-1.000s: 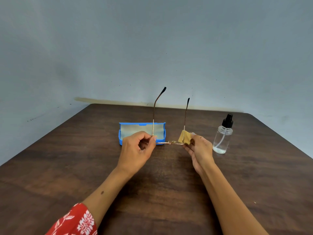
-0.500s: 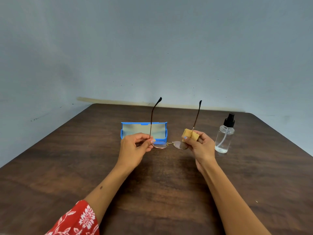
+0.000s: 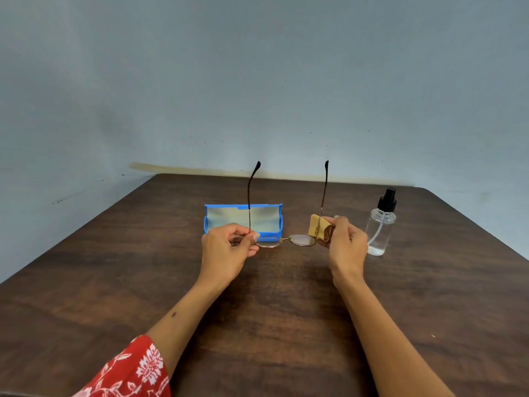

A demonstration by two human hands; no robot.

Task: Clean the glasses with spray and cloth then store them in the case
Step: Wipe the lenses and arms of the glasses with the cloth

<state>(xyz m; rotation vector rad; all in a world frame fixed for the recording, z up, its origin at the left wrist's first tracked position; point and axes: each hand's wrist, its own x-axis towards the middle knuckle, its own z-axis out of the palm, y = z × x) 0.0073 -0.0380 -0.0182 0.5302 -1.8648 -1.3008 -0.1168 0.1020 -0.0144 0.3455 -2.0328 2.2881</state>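
Note:
Thin gold-rimmed glasses [image 3: 300, 240] hang above the table with both arms pointing up and the lenses facing me. My left hand [image 3: 226, 250] pinches the frame at its left hinge. My right hand [image 3: 345, 247] holds a folded tan cloth [image 3: 319, 229] against the right hinge and arm. Just behind the glasses, an open blue case [image 3: 243, 220] with a grey lining lies on the table. A clear spray bottle [image 3: 380, 224] with a black nozzle stands upright to the right of my right hand.
The dark wooden table [image 3: 272, 310] meets a grey wall at its far edge. Its left and right edges slant inward toward the back. A red floral sleeve [image 3: 128, 371] shows at the lower left.
The glasses have tilted so the lenses face me more openly and the arms stand straighter. My right hand has shifted the cloth outward from the lens to the right hinge.

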